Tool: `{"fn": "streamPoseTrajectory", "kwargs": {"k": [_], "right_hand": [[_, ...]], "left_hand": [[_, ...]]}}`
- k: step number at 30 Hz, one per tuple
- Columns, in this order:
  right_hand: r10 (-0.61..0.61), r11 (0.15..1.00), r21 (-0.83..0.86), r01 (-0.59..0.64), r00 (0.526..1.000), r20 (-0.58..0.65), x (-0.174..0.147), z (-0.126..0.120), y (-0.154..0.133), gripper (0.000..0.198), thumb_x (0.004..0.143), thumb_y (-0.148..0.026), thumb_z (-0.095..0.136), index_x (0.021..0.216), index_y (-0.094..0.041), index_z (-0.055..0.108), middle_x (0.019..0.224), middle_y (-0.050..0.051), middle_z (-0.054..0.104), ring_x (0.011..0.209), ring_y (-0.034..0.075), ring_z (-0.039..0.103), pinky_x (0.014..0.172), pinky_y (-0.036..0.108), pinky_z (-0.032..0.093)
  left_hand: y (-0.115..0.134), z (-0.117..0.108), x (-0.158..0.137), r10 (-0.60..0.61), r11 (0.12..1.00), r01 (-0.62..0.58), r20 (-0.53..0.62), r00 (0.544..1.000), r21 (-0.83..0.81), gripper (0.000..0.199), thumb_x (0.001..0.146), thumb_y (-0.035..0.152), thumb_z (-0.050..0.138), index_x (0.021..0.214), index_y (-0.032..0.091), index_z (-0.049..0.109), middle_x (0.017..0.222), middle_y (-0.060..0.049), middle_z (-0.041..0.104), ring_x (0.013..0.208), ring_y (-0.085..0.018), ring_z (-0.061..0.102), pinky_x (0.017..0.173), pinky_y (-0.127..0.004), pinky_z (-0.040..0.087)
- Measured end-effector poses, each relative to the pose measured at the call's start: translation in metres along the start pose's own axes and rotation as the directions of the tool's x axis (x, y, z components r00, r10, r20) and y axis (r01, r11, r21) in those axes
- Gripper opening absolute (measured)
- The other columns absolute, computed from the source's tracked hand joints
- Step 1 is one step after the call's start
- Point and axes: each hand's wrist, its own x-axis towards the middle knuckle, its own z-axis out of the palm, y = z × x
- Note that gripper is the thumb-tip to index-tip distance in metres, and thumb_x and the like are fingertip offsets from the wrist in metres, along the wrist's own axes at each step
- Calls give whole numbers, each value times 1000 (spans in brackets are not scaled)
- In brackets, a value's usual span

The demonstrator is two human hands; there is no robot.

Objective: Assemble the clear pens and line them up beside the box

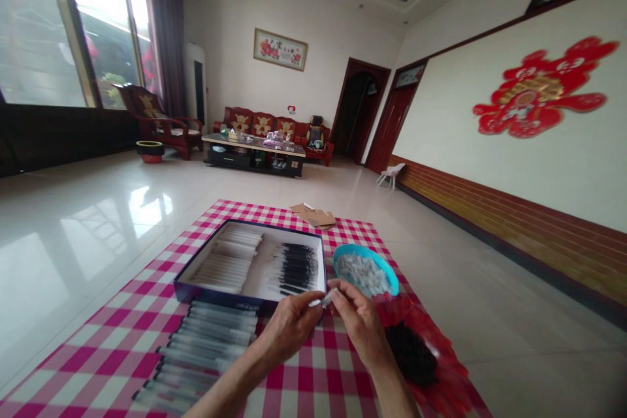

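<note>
My left hand [292, 325] and my right hand [361, 321] meet over the near right corner of a shallow box. Both are closed in a pinch on a small clear plastic piece [330, 298], its exact kind too small to make out. Inside the box [255, 300] lie a row of whitish tubes [223, 261] on the left and a bunch of thin black-and-clear sticks like pen refills [296, 268] on the right. A turquoise bowl [393, 281] just beyond my right hand holds many small clear pieces [365, 272].
Clear pen-like barrels with dark ends [200, 349] lie in front of the box. Small black pieces [411, 353] sit on red plastic [448, 356] at the right. Brown cardboard [313, 215] rests at the checked tablecloth's [289, 392] far edge. A coffee table [255, 147] stands farther off.
</note>
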Motion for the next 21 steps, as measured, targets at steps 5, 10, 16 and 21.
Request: {"fn": "streamPoseTrajectory", "kwargs": {"k": [5, 10, 16, 21], "right_hand": [[16, 985, 170, -19, 1000, 20, -1, 7, -5, 30, 79, -46, 64, 95, -22, 68, 92, 3, 70, 88, 21, 62, 81, 31, 47], [103, 895, 432, -112, 994, 45, -4, 20, -2, 28, 82, -42, 62, 101, -22, 63, 94, 5, 72, 92, 22, 65, 87, 38, 48], [188, 842, 523, -130, 980, -59, -4, 35, 6, 32, 76, -42, 68, 100, -21, 63, 89, 5, 74, 94, 24, 66, 87, 39, 49], [227, 858, 497, -134, 965, -132, -5, 43, 5, 34, 73, -44, 70, 97, -21, 65, 93, 6, 74, 95, 27, 66, 80, 38, 53]], "left_hand": [[-3, 2, 3, -124, 982, 133, 73, 990, -135, 48, 83, 54, 48, 63, 13, 59, 45, 5, 45, 38, -6, 33, 39, -19, 24], [5, 4, 1, -211, 929, 238, 123, 970, -282, 48, 80, 60, 47, 67, 15, 56, 48, 4, 48, 33, -5, 29, 35, -20, 18], [6, 4, -2, 60, 993, -48, -107, 992, 111, 43, 89, 41, 43, 57, 15, 53, 49, 4, 41, 47, -7, 35, 48, -20, 26], [6, 7, -6, 161, 944, -99, -178, 971, 316, 37, 92, 29, 40, 64, 16, 60, 50, 4, 43, 46, -7, 36, 49, -20, 25]]}}
